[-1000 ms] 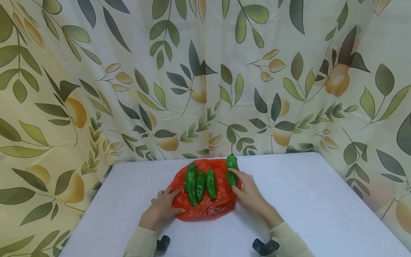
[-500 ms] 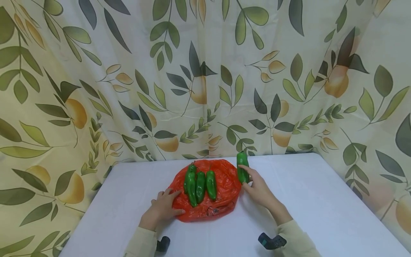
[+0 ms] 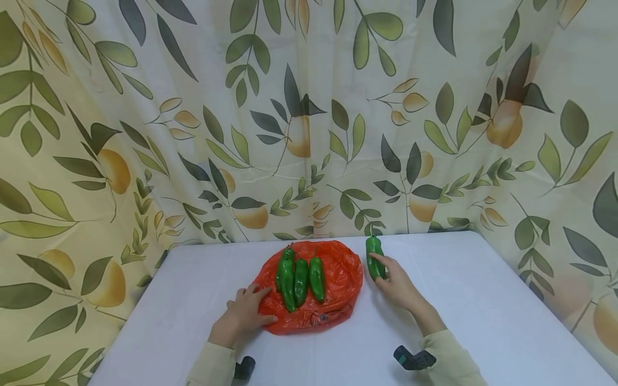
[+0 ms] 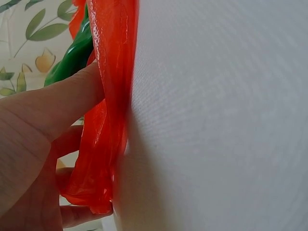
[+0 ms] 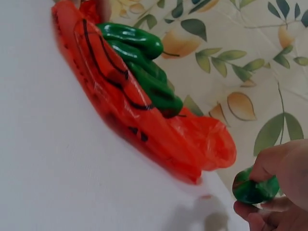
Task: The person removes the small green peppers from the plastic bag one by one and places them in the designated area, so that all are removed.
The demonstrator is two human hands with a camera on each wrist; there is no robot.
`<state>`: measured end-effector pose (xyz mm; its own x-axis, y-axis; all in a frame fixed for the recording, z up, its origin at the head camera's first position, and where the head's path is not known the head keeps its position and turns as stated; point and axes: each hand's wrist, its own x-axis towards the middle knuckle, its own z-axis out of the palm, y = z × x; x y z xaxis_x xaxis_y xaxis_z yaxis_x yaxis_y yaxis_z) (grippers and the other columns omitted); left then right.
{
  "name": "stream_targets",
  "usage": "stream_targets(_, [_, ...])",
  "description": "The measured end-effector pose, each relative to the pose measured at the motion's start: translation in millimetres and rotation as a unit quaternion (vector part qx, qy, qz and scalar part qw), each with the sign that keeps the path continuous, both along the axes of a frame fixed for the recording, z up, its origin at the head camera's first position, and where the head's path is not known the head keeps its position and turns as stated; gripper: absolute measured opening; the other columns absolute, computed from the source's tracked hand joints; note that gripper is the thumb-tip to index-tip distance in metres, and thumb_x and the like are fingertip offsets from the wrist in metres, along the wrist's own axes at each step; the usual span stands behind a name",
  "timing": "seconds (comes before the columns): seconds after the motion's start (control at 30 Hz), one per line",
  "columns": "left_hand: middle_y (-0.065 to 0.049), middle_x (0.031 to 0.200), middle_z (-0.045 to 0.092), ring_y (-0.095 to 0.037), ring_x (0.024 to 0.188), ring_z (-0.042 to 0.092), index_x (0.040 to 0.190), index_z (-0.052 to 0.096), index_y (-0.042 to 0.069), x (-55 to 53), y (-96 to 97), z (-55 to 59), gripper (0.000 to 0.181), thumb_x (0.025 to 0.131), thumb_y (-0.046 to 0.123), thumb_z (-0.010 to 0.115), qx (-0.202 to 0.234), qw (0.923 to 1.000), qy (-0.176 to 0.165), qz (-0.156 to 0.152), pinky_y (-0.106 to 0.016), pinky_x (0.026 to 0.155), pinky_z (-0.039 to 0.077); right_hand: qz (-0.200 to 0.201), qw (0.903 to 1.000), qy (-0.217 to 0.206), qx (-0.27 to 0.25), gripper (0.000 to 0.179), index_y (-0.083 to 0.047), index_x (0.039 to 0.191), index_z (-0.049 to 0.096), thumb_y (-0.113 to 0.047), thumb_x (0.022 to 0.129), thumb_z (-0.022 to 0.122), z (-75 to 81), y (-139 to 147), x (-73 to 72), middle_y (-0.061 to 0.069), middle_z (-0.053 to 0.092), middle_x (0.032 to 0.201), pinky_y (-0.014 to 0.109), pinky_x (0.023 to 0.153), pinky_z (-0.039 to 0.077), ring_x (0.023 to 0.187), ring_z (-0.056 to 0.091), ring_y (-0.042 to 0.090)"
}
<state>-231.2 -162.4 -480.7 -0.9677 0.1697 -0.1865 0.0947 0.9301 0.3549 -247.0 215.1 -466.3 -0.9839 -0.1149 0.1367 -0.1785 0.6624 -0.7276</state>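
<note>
My right hand (image 3: 399,286) pinches a glossy green pepper (image 3: 374,251) between thumb and fingers, just right of the red plastic bag (image 3: 340,273). In the right wrist view the end of that held pepper (image 5: 246,190) shows between the fingers. Several more green peppers (image 3: 317,277) lie side by side on the bag, stems toward the back. My left hand (image 3: 245,311) rests on the bag's left edge with fingers spread. In the left wrist view its thumb (image 4: 72,96) presses against the red plastic (image 4: 115,57), the tip hidden behind a fold.
A white-covered table (image 3: 483,321) lies under everything. Behind and beside it hangs a curtain (image 3: 309,118) printed with leaves and fruit. Each wrist wears a dark camera mount, such as the right mount (image 3: 414,358).
My right hand has carried the pepper off the bag's right side to the right, then lowered it toward the table. The left hand and the other peppers have stayed put.
</note>
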Motion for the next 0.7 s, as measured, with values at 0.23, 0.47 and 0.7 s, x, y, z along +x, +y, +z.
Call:
stream_targets(0.23, [-0.017,0.149,0.047,-0.043,0.134,0.042,0.145,0.055,0.016,2.1,0.1,1.2,0.078,0.079,0.046,0.083,0.002,0.9999,0.008,-0.008,-0.078,0.102,0.038,0.003,0.9997,-0.024,-0.008,0.063,0.003,0.149,0.043,0.007,0.087,0.054,-12.7,6.2,-4.6,0.035,0.045,0.145,0.047,0.089,0.055,0.109,0.055,0.038])
stream_targets(0.47, [-0.017,0.149,0.047,-0.044,0.135,0.042,0.145,0.055,0.016,2.1,0.0,1.4,0.078,0.079,0.046,0.083,0.004,1.0,0.006,-0.004,-0.078,0.102,0.038,-0.01,0.9967,-0.079,-0.016,0.06,-0.004,0.151,0.043,0.006,0.093,0.05,-17.5,7.5,-5.3,0.032,0.04,0.147,0.029,0.067,0.055,0.089,0.056,0.024])
stream_targets(0.7, [-0.016,0.149,0.047,-0.042,0.134,0.041,0.145,0.055,0.017,2.3,0.0,2.0,0.078,0.078,0.045,0.084,0.014,0.9999,0.001,0.001,-0.077,0.103,0.039,-0.011,0.9974,-0.071,0.007,0.055,-0.004,0.147,0.051,0.002,0.092,0.052,-17.6,5.9,-4.0,0.034,0.043,0.146,0.033,0.074,0.056,0.101,0.054,0.03])
